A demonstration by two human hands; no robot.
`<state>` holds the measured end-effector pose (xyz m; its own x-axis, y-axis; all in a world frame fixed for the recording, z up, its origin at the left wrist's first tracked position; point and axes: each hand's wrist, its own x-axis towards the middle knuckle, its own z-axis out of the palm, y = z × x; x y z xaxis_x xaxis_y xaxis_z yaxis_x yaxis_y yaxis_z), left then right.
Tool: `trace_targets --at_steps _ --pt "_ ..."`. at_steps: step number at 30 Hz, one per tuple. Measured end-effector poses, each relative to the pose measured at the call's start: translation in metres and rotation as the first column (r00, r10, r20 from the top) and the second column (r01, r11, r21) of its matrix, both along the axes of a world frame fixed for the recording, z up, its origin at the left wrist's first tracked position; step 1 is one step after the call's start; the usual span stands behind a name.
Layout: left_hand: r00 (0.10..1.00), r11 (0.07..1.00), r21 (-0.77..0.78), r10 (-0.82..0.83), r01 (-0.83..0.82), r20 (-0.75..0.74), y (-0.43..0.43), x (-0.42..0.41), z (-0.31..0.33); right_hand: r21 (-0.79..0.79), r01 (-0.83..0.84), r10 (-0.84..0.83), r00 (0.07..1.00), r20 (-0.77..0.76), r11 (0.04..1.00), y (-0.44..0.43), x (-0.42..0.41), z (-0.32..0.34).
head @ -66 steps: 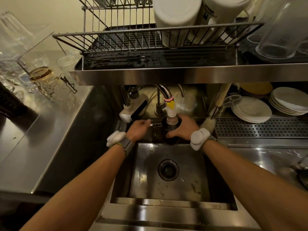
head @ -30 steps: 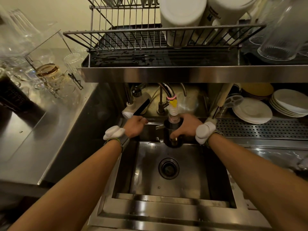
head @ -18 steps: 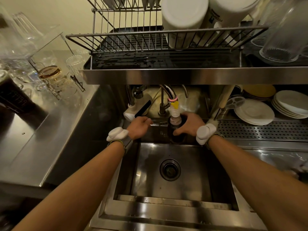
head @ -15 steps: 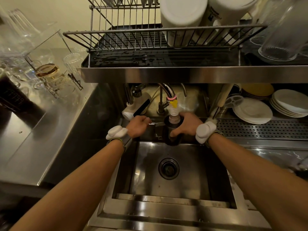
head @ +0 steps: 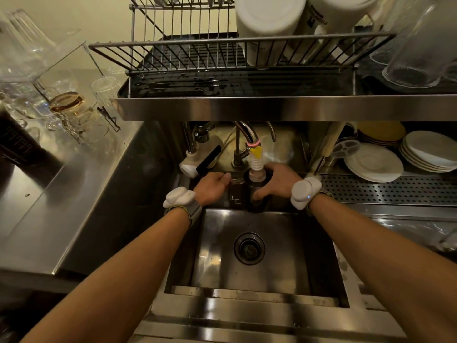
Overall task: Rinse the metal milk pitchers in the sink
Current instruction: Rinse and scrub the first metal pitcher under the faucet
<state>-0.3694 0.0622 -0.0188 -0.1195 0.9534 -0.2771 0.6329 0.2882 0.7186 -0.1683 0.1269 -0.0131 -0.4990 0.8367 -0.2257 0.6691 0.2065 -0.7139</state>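
The wall (head: 74, 18) behind was plain and pale yellow under warm, dim light. A steel counter (head: 61, 206) stretched on the left with clear glasses (head: 71, 112) on it. Above, a steel shelf (head: 272, 107) carried a wire rack (head: 197, 53). White plates (head: 373, 164) were stacked at the right, under the shelf.

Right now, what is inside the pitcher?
The tap's ribbed hose nozzle dips into the pitcher, held in the right hand. Any water inside is hidden.
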Motion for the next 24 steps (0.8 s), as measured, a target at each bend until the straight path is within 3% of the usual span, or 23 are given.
trace_targets --at_steps 4,9,13,18,20,24 --pt "1.000 1.000 -0.003 0.005 -0.005 -0.002 -0.001 0.000 0.002 0.027 0.037 -0.039 0.996 0.077 0.999 0.002 0.004 0.004" --pt "0.999 0.999 -0.051 -0.016 0.018 0.043 0.000 0.004 0.008 -0.020 -0.015 0.015 1.000 0.012 1.000 -0.008 0.001 -0.002" --pt "0.992 0.990 -0.093 -0.100 0.107 0.077 -0.002 0.016 0.004 -0.011 0.040 -0.040 0.999 -0.027 0.999 -0.010 0.000 -0.004" --pt "0.984 0.996 -0.065 -0.051 0.063 0.169 -0.003 0.019 0.009 -0.045 0.054 -0.056 0.998 -0.039 0.998 -0.015 0.005 -0.009" --pt "0.992 0.996 -0.052 -0.064 0.070 0.111 -0.005 0.021 0.010 -0.098 0.070 -0.074 0.997 -0.031 0.993 -0.017 0.012 -0.010" --pt "0.979 0.993 -0.015 -0.115 0.114 -0.170 -0.010 0.017 0.008 -0.165 0.080 -0.075 0.997 0.036 0.983 -0.022 0.021 -0.007"
